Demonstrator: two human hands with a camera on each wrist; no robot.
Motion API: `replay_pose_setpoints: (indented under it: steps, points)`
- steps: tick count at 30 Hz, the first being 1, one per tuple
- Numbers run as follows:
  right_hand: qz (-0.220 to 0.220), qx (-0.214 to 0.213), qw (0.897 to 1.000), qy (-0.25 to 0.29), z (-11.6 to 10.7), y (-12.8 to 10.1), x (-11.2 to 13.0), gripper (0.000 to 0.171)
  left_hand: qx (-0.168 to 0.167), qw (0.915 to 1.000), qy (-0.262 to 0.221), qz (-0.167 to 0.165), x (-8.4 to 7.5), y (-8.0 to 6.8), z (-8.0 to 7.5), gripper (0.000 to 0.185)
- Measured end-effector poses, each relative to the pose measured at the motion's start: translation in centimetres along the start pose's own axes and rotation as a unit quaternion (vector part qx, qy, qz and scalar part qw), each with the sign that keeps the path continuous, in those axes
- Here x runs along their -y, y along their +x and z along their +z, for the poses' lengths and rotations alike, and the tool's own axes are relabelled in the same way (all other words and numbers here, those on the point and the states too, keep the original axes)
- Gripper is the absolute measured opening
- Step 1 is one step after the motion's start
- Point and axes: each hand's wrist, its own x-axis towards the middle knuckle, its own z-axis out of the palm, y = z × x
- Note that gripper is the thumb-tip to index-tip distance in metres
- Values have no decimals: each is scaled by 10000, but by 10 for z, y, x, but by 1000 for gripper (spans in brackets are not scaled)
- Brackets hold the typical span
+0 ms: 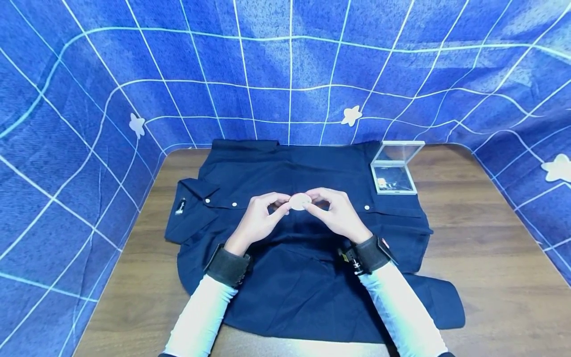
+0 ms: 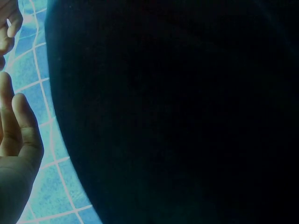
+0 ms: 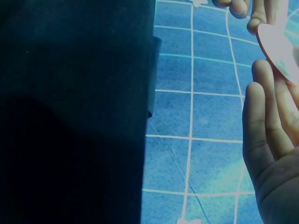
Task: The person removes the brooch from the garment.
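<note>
A small flat round disc (image 1: 300, 201), pale with a reddish edge, is held up over the middle of a dark navy shirt (image 1: 285, 171). My left hand (image 1: 262, 216) pinches its left edge between thumb and fingers. On the opposite edge, my right hand (image 1: 337, 212) grips it the same way. The right wrist view shows the disc (image 3: 276, 49) edge-on between the fingers of both hands. Dark cloth fills most of both wrist views, and the left wrist view does not show the disc. What the disc is cannot be made out.
The shirt lies spread on a wooden table (image 1: 473, 238), its collar (image 1: 192, 210) to the left and white buttons along the placket. At its back right edge stands a square clear case (image 1: 395, 192) with the lid raised. A blue gridded curtain (image 1: 267, 64) surrounds the table.
</note>
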Motion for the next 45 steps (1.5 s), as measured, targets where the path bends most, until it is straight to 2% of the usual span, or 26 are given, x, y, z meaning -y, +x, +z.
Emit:
replay_pose_setpoints:
  steps: [7, 15, 32, 45]
  points:
    - [-238, 29, 9997, -79, 3, -2, -2, 15, 90, 9999, 70, 106, 0, -1, 2, 19]
    - [-228, 87, 9997, 23, 4, -3, -3, 12, 138, 9999, -16, 101, -2, -3, 3, 19]
    - [-227, 134, 9997, -10, 4, -4, -1, 8, 316, 9991, 116, 243, -2, -3, 2, 18]
    - [-338, 63, 9993, -117, 5, -2, -1, 7, 360, 9990, 179, 171, -3, -2, 0, 20]
